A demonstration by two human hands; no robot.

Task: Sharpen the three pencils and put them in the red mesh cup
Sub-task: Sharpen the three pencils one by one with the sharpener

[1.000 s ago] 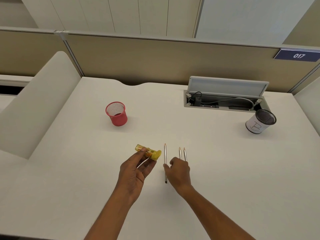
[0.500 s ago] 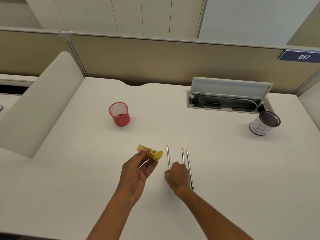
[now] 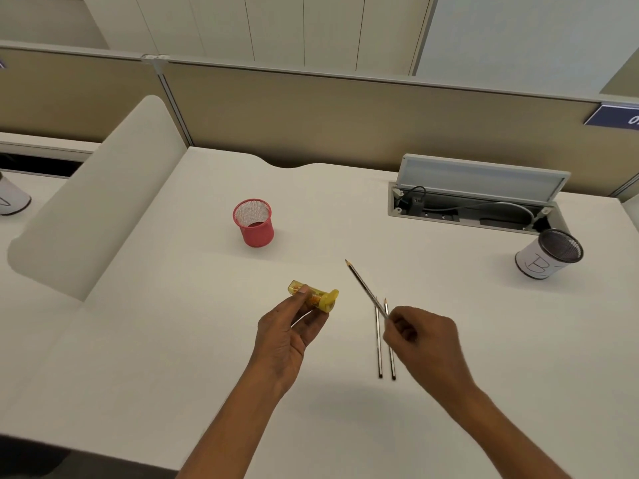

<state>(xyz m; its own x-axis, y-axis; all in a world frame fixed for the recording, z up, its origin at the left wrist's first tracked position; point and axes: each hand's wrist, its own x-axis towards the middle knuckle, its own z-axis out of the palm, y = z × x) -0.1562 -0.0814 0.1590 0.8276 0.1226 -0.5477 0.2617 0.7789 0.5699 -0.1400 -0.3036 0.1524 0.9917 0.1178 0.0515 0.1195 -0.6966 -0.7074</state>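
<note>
Yellow sharpener [image 3: 313,296] sits pinched in my left hand [image 3: 288,335], its fingers closed round it above the white surface [image 3: 173,340]. My right hand [image 3: 423,340] grips one pencil [image 3: 363,286] by its back end, tip angled up toward the left. Two more pencils [image 3: 379,344] lie side by side beneath it. Farther off, the red mesh cup [image 3: 254,223] stands upright

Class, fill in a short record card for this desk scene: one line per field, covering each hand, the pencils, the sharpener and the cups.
left hand: holds the yellow sharpener
right hand: holds one pencil, tip pointing up and away
pencils on desk: two, side by side
red mesh cup: upright, no pencils in it
white cup: far right, marked B
</note>
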